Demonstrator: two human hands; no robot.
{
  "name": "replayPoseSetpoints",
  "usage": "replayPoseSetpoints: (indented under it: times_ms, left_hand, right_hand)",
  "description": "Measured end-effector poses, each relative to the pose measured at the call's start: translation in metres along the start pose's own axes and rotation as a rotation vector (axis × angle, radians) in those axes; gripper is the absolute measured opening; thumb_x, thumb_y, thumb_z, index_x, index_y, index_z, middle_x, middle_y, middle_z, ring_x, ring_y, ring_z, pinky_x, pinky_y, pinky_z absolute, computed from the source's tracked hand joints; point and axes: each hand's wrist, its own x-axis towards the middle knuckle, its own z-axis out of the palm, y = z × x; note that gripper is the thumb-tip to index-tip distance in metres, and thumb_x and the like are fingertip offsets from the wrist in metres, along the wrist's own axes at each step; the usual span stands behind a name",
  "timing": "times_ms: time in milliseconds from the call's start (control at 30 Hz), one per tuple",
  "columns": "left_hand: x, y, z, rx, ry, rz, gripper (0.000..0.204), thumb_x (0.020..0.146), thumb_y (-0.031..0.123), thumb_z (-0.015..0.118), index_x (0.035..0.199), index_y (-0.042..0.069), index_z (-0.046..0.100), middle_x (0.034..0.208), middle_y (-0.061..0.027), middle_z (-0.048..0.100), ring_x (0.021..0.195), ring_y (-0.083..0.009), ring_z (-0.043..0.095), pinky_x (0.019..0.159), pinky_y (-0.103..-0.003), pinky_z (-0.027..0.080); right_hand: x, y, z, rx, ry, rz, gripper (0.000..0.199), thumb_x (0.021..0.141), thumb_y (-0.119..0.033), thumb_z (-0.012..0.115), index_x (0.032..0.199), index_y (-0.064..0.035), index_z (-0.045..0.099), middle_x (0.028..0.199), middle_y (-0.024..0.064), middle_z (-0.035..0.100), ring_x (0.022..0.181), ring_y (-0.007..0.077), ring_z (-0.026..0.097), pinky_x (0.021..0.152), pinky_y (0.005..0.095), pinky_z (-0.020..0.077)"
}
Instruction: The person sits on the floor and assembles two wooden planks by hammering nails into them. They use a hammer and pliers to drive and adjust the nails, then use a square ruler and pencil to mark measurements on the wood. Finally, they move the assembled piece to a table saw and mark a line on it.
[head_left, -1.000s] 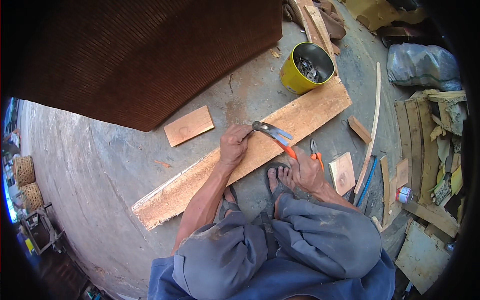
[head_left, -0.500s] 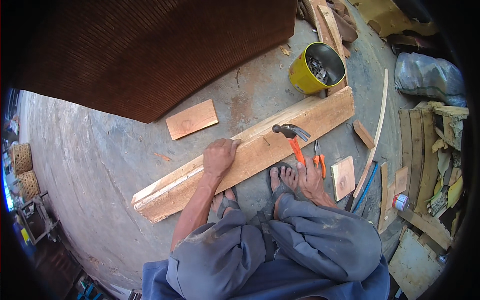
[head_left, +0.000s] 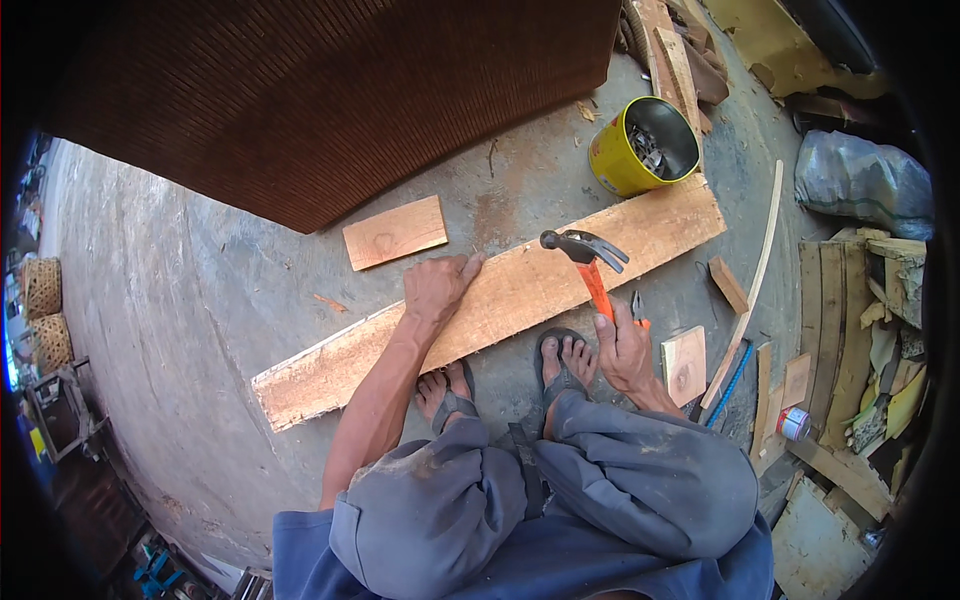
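A long wooden board [head_left: 520, 293] lies slantwise across the floor in front of my feet, its broad face turned up. My left hand [head_left: 437, 292] is closed over its far edge, left of the middle; the fingertips are hidden behind that edge. In my right hand [head_left: 628, 354] is a claw hammer [head_left: 593, 278], gripped by its orange handle. Its dark head hovers above the board's right half. Orange-handled pliers [head_left: 638, 307] lie on the floor just beyond my right hand, partly covered by it.
A yellow tin [head_left: 620, 160] with metal bits stands by the board's right end. Beyond the board lie a short wood piece [head_left: 395, 233] and a large brown ribbed panel [head_left: 350, 110]. A square block [head_left: 684, 367], a thin strip [head_left: 752, 290] and scrap wood [head_left: 835, 340] lie rightward.
The board has tipped so its broad face shows more fully and its long far side is hidden. My right hand has lifted the hammer slightly; my left hand still holds the far edge.
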Motion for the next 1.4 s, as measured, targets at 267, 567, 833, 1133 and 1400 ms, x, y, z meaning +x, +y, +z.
replayPoseSetpoints:
  times_ms: [267,567,833,1133,1400]
  left_hand:
    - [-0.003,0.005,0.009,-0.011,0.069,-0.129,0.054,0.101,0.046,0.056,0.072,0.004,0.074,0.063,-0.0242,0.065,0.062,-0.0426,0.067,0.061,-0.052,0.053]
    - [0.005,0.010,0.004,-0.009,0.054,-0.122,0.056,0.100,0.048,0.055,0.072,0.004,0.074,0.063,-0.0244,0.064,0.062,-0.0431,0.067,0.062,-0.052,0.054]
    - [-0.013,0.006,0.009,0.046,-0.001,-0.127,0.054,0.103,0.045,0.050,0.073,0.007,0.074,0.071,-0.0213,0.070,0.066,-0.0397,0.070,0.061,-0.051,0.055]
    - [-0.028,0.005,0.008,0.104,-0.006,-0.117,0.056,0.103,0.045,0.049,0.073,0.005,0.074,0.069,-0.0210,0.069,0.066,-0.0392,0.070,0.063,-0.050,0.055]
    - [-0.023,0.001,0.024,0.124,0.108,-0.041,0.055,0.102,0.045,0.050,0.070,0.008,0.074,0.065,-0.0203,0.068,0.061,-0.0378,0.070,0.059,-0.052,0.055]
  right_hand:
    - [0.010,0.007,0.000,-0.201,-0.067,-0.102,0.026,0.104,-0.017,0.057,0.122,0.0008,0.057,0.071,0.0235,0.062,0.062,0.0405,0.066,0.052,0.0448,0.0464]
    - [0.009,0.019,-0.015,-0.209,0.111,-0.496,0.021,0.101,-0.016,0.059,0.109,0.0030,0.054,0.071,0.0209,0.058,0.055,0.0416,0.060,0.051,0.0452,0.0458]
    - [0.005,-0.004,-0.021,0.181,-0.048,-0.218,0.032,0.107,-0.032,0.049,0.092,-0.0038,0.047,0.066,0.0167,0.060,0.057,0.0385,0.061,0.052,0.0482,0.0444]
    - [0.002,-0.026,-0.040,-0.041,-0.013,-0.338,0.033,0.106,-0.034,0.053,0.104,-0.0006,0.055,0.065,0.0167,0.059,0.054,0.0399,0.058,0.051,0.0478,0.0469]
    - [0.017,-0.041,-0.035,0.183,0.034,-0.233,0.032,0.107,-0.032,0.050,0.095,-0.0018,0.051,0.069,0.0264,0.061,0.067,0.0503,0.063,0.054,0.0494,0.0451]
